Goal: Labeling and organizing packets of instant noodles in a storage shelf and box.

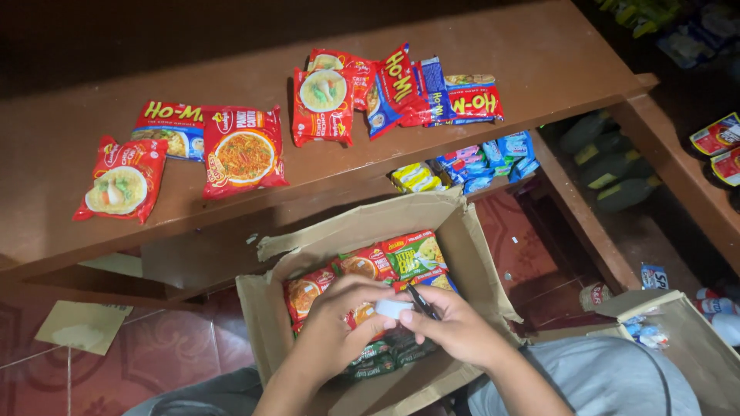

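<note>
A cardboard box [270, 323] of noodle packets [412, 254] sits at lower centre. Above it, the left hand [339, 323] pinches a small white roll [393, 309] at frame centre-bottom, touching the right hand [455, 327], which grips a black pen [422, 302].

On the brown shelf [231, 46], three red noodle packets [185, 150] lie flat at left; a second overlapping cluster of red and blue packets [393, 88] lies right of centre. Yellow and blue sachets [462, 166] sit on the lower ledge. An open cardboard carton [462, 231] below holds red, orange and green packets [385, 262]. Two red packets [721, 146] sit at far right.
</note>
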